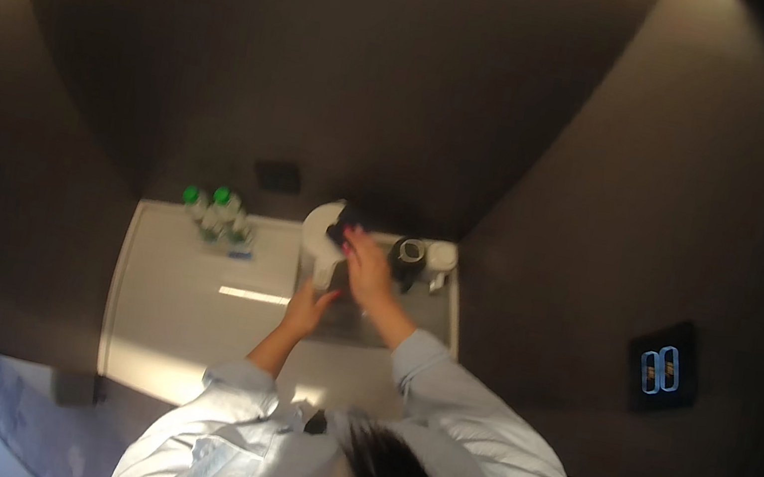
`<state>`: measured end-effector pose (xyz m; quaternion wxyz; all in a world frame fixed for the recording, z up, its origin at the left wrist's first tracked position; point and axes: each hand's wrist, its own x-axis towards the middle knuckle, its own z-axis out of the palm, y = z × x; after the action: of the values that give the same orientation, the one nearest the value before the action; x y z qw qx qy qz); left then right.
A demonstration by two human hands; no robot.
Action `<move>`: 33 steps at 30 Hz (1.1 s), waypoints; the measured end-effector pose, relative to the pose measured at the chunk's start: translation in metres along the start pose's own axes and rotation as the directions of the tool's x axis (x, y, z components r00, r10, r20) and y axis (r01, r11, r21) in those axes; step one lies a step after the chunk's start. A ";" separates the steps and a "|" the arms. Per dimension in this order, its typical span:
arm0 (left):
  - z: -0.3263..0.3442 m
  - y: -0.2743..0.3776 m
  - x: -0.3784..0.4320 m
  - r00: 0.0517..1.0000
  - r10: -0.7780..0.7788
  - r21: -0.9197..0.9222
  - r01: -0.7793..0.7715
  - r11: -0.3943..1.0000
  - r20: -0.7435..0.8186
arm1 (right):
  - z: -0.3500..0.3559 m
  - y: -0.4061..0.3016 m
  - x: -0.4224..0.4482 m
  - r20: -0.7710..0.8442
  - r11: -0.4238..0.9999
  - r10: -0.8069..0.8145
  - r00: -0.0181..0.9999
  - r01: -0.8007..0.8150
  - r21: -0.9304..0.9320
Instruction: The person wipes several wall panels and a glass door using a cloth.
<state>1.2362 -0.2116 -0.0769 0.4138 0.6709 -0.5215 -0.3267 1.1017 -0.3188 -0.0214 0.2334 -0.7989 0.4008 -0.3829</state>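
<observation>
A white electric kettle (320, 227) stands at the back of the counter, its handle (323, 271) pointing towards me. My left hand (304, 310) is at the lower end of that handle, thumb on the right and fingers on the left; part of the grip is hidden. In my right hand (369, 272) is a dark cloth-like item (344, 226), pressed against the right side of the kettle's top. Its exact kind is hard to make out. Just right of my right hand are a black mug-like vessel (407, 262) and a white cup (443, 256).
Two clear bottles with green caps (222, 197) stand at the back left, beside small glass-like items (239, 233) and a blue packet (240, 255). The white counter (185, 327) sits between dark walls. A dark socket plate (278, 176) is behind; a lit panel (660, 368) is on the right wall.
</observation>
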 end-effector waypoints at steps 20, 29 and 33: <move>-0.172 0.213 0.108 0.488 0.620 0.351 -0.535 0.769 -0.614 | -0.346 -0.147 0.266 -0.885 0.642 -0.026 0.464 0.686 0.341; -0.196 0.312 0.227 0.145 0.865 0.826 -0.257 0.502 -0.480 | -0.369 -0.116 0.329 -0.648 0.702 -0.642 0.409 -0.027 -0.712; -0.194 0.308 0.243 0.001 0.900 0.888 -0.160 0.431 -0.437 | -0.378 -0.119 0.332 -0.625 0.675 -0.692 0.362 0.016 -0.738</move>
<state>1.3316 -0.4403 0.2836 0.4745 0.5214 -0.4823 0.5199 0.9830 -0.5481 0.4270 -0.3813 -0.5781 0.3626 -0.6236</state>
